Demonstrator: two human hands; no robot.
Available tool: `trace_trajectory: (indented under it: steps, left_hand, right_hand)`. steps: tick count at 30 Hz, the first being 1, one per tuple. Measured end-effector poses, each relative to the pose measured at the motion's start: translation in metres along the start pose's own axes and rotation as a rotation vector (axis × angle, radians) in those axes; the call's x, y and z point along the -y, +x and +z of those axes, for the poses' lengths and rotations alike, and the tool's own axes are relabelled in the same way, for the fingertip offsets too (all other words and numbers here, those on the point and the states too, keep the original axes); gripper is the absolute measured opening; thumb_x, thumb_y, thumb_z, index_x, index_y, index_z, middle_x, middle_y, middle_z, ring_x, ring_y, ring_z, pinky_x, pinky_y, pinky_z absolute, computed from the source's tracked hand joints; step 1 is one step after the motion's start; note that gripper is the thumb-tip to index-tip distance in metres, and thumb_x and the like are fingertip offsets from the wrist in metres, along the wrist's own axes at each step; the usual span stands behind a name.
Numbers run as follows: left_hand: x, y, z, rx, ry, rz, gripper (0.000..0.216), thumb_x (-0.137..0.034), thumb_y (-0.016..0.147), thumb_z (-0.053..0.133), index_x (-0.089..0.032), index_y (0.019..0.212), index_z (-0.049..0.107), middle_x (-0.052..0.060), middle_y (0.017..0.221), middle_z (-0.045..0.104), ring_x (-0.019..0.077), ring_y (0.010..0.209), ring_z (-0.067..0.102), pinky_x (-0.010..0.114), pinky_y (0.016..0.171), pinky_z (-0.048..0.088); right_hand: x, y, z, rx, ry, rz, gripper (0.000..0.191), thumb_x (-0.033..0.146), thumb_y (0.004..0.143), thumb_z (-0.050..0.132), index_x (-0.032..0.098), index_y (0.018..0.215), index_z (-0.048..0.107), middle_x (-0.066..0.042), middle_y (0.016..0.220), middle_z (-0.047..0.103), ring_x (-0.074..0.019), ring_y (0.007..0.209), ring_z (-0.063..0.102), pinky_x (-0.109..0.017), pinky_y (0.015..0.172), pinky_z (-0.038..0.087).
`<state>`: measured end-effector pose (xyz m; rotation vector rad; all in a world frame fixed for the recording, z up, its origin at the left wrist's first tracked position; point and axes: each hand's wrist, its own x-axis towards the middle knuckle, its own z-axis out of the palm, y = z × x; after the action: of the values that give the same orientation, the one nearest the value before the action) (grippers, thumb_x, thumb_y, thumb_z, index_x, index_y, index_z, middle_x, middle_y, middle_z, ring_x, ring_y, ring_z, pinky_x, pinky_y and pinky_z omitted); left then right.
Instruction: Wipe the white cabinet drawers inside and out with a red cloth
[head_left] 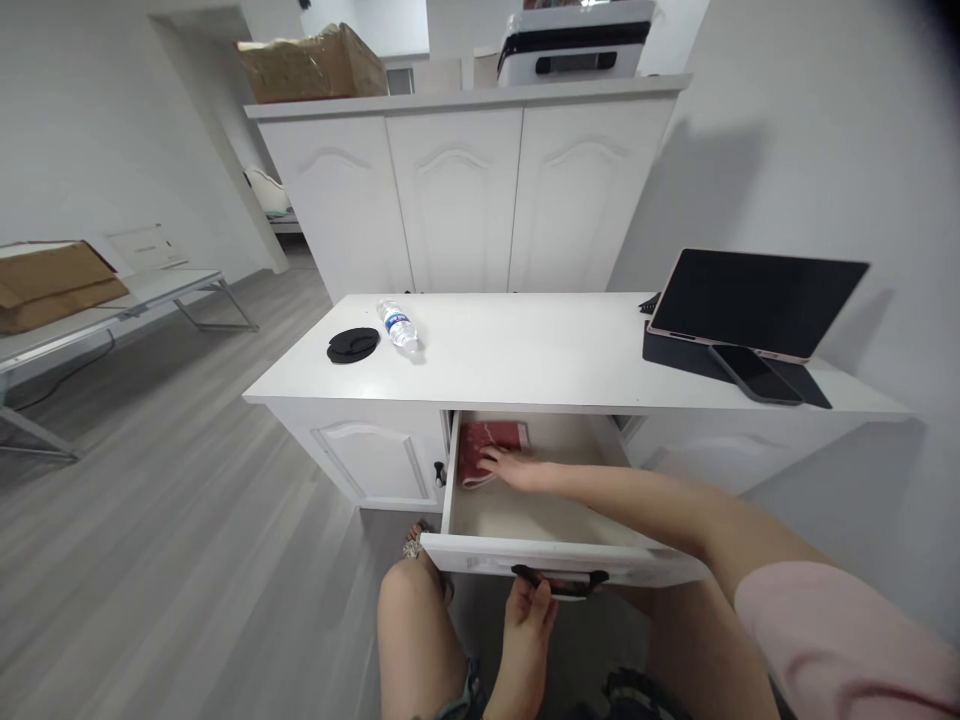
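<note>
A white drawer is pulled out from under the white counter. My left hand is closed around the left part of its black handle. Inside the drawer, at the back left, lies a folded red cloth with a pale edge. My right hand reaches in from the right and rests on this cloth, fingers spread out over it. The fingertips touch its top; no grip on it shows.
On the counter are a plastic water bottle lying down, a black round item, a propped tablet and a phone. Behind stands a white cabinet. A glass table is at left.
</note>
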<state>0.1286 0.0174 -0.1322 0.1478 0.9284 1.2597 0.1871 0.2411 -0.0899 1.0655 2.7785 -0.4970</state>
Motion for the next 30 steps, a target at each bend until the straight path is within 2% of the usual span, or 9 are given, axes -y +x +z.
trace_trajectory:
  steps: [4,10,13,16,19,24,27,30]
  left_hand:
    - [-0.001,-0.001,0.0,-0.013,0.019,0.005,0.045,-0.049,0.046,0.088,-0.02,0.07,0.063,0.005,0.076,0.068,0.0151,0.08,0.063,0.026,0.078,0.044]
    - [0.003,0.002,-0.006,-0.045,0.065,-0.006,0.048,-0.052,0.049,0.086,-0.019,0.074,0.062,0.005,0.08,0.07,0.0146,0.081,0.063,0.026,0.077,0.044]
    - [0.002,0.002,-0.008,-0.029,0.068,-0.003,0.045,-0.05,0.051,0.086,-0.019,0.074,0.062,0.005,0.08,0.07,0.0135,0.08,0.062,0.025,0.075,0.045]
    - [-0.001,0.001,-0.009,0.02,0.077,-0.013,0.039,-0.046,0.057,0.084,-0.018,0.077,0.064,0.005,0.083,0.07,0.014,0.084,0.063,0.026,0.08,0.045]
    - [-0.002,0.0,-0.01,0.051,0.079,-0.016,0.037,-0.045,0.059,0.083,-0.018,0.076,0.065,0.005,0.083,0.069,0.015,0.086,0.063,0.027,0.082,0.045]
    - [0.0,0.0,-0.007,-0.008,0.079,0.01,0.042,-0.048,0.054,0.085,-0.018,0.074,0.063,0.006,0.081,0.071,0.0145,0.082,0.063,0.025,0.077,0.045]
    - [0.0,0.0,-0.005,-0.017,0.087,0.028,0.042,-0.048,0.053,0.085,-0.019,0.073,0.063,0.005,0.08,0.071,0.0131,0.079,0.063,0.025,0.075,0.045]
    - [-0.004,-0.002,-0.005,0.031,0.091,0.016,0.04,-0.046,0.056,0.085,-0.018,0.076,0.064,0.005,0.081,0.071,0.013,0.08,0.063,0.025,0.077,0.046]
  right_hand:
    - [-0.017,0.013,-0.006,-0.061,-0.109,0.171,0.059,-0.002,0.082,0.04,0.026,0.133,0.051,-0.011,0.148,0.04,-0.0288,0.135,0.038,-0.043,0.099,0.046]
    - [-0.036,0.021,-0.008,-0.07,-0.163,0.296,0.039,0.022,0.095,0.04,0.018,0.131,0.054,-0.018,0.131,0.055,-0.0299,0.121,0.053,-0.042,0.095,0.046]
    - [-0.045,0.015,-0.012,-0.057,-0.169,0.344,0.045,0.041,0.095,0.042,0.017,0.131,0.055,-0.019,0.133,0.054,-0.0335,0.12,0.053,-0.043,0.096,0.045]
    - [-0.057,0.002,-0.015,-0.036,-0.17,0.394,0.054,0.055,0.089,0.048,0.02,0.128,0.059,-0.019,0.144,0.044,-0.0373,0.121,0.051,-0.044,0.097,0.043]
    - [-0.07,-0.015,-0.016,-0.013,-0.177,0.442,0.049,0.051,0.088,0.052,0.02,0.124,0.064,-0.018,0.15,0.036,-0.0381,0.122,0.05,-0.044,0.097,0.043]
    - [-0.08,-0.043,-0.018,0.026,-0.192,0.495,0.04,0.035,0.089,0.052,0.015,0.121,0.066,-0.019,0.154,0.029,-0.039,0.123,0.049,-0.044,0.096,0.043]
    - [-0.079,-0.056,-0.02,0.071,-0.19,0.503,0.038,0.028,0.087,0.053,0.013,0.119,0.068,-0.021,0.153,0.031,-0.0396,0.123,0.049,-0.045,0.095,0.044]
    - [-0.072,-0.068,-0.019,0.144,-0.176,0.498,0.038,0.029,0.084,0.057,0.013,0.117,0.069,-0.023,0.15,0.034,-0.0409,0.12,0.051,-0.046,0.093,0.045]
